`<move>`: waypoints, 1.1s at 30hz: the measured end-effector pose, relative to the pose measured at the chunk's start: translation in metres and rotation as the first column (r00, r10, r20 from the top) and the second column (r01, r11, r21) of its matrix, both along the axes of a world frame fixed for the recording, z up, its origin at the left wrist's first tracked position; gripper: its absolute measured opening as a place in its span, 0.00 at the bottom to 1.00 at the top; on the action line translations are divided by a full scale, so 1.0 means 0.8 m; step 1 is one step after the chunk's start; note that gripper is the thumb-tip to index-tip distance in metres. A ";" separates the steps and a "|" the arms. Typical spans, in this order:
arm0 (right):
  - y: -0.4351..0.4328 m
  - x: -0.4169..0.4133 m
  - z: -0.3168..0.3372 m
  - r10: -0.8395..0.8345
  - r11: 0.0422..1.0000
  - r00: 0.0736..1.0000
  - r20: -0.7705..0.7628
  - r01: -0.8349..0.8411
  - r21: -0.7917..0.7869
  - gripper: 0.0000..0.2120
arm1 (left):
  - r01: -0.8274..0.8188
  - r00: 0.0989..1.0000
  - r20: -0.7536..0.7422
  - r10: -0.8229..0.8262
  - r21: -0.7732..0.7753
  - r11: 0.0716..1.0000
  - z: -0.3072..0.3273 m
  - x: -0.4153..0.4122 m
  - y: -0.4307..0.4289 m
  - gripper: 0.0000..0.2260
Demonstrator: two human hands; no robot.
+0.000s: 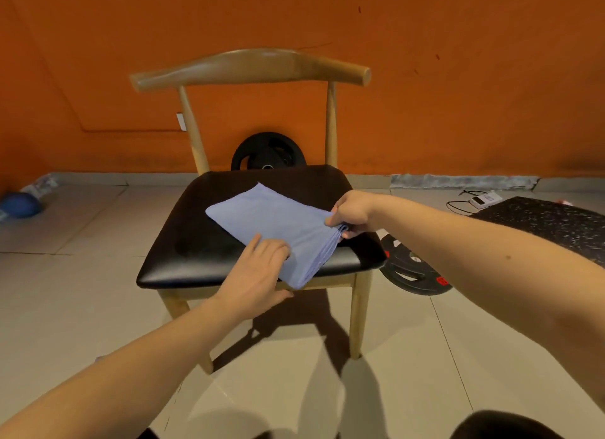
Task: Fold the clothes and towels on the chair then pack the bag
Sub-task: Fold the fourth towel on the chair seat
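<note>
From my feed, the blue towel (275, 222) lies folded in several layers on the black padded seat of the wooden chair (196, 242), in the middle of the frame. It sits toward the right half of the seat. Its far corner points at the chair back, and its near corner hangs just past the front edge of the seat.

My left hand (258, 268) comes in from the lower left and rests on the towel's near-left edge. The fingers are laid fairly straight on the cloth with the tips slightly bent, and they hold nothing. The thumb sits lower, down by the front rim of the seat.

My right hand (352, 214) reaches in from the right and pinches the towel's right corner, where the stacked hems show. The thumb is on top and the curled fingers are underneath. That corner is lifted slightly off the seat.

The two hands are apart, one on each side of the towel's near-right edge, and both touch the cloth.

Behind the chair, in the centre of the frame, a black weight plate (268, 154) leans against the orange wall (458, 78). A second weight plate (412, 271) lies flat on the tiled floor (82, 291), just right of the seat's front corner. At the far right is a black speckled mat (540, 222), with a small white device (484, 200) and its dark cord just beyond it. A blue ball (19, 204) sits at the left edge by the wall.
</note>
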State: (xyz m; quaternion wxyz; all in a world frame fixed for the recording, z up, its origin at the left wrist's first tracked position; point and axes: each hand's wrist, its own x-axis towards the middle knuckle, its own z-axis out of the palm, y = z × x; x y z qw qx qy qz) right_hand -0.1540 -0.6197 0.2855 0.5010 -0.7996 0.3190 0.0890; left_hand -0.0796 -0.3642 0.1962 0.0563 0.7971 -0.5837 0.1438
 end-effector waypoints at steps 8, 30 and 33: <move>0.028 -0.074 -0.017 -0.047 0.980 0.999 0.001 0.046 0.193 0.11 | 0.069 0.997 -0.035 -0.072 -0.097 0.993 -0.005 -0.024 0.024 0.18; 0.040 -0.016 0.005 0.278 0.925 0.817 0.506 -0.086 -0.370 0.08 | -0.458 0.651 -0.759 -0.020 -0.413 0.787 0.084 0.003 0.019 0.05; 0.045 0.037 0.014 0.204 0.941 0.848 0.489 -0.033 -0.336 0.13 | -0.573 0.606 -0.796 0.017 -0.421 0.704 0.099 0.046 0.002 0.06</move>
